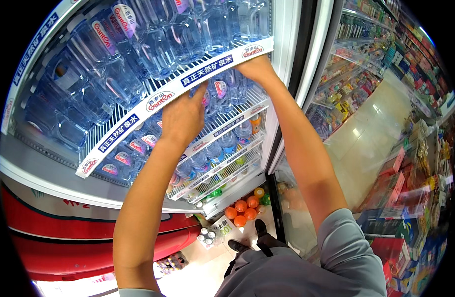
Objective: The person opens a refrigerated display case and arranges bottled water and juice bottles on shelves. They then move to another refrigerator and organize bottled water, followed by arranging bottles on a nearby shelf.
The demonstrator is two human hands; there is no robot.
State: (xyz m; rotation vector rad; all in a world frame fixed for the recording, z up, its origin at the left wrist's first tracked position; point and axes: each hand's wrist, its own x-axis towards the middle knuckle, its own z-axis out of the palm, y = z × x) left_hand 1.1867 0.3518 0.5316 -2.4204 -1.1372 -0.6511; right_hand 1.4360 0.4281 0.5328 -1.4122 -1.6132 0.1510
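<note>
Both hands reach into an upright drinks cooler, at the white front strip of a wire shelf [175, 91]. My left hand [184, 117] is below the middle of the strip, one finger pointing up against it; its other fingertips are hidden behind or under the shelf. My right hand [258, 68] is under the strip's right end, its fingers hidden too. Large clear water bottles [97, 70] stand on this shelf. Smaller labelled water bottles [220, 91] fill the shelf below, close to my left hand. Whether either hand grips the shelf cannot be told.
More shelves with bottles [212, 150] lie lower in the cooler. The glass door [287, 208] stands open at the right. On the floor are orange-capped bottles [241, 206] and a pack of white-topped containers [206, 236], near the person's shoes. A red cooler or cabinet [82, 237] is at lower left.
</note>
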